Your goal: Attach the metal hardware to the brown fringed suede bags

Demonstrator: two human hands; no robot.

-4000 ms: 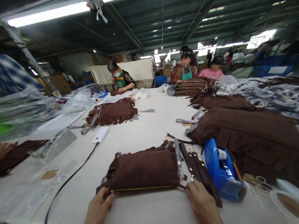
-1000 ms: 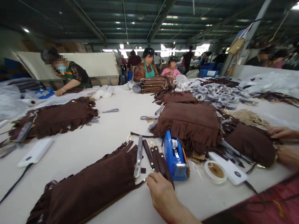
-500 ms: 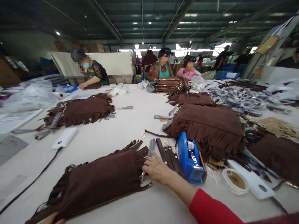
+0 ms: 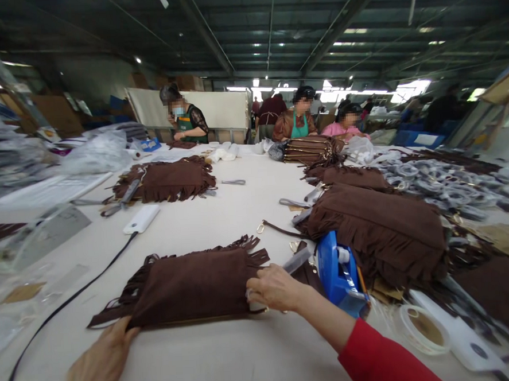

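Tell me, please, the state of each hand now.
Left hand: at a near corner of the fringed bag; grip cannot be told.
Right hand: closed on the grey-wrapped strap.

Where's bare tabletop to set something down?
Two patches: between the white device and the metal-clipped strap, behind the near fringed bag; and in front of that bag, between the left hand and red sleeve. Crowded: the right, with blue tape dispenser, stacked bags and white roll.

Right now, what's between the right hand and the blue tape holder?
The head view shows brown straps there, plus a grey wrapped strap.
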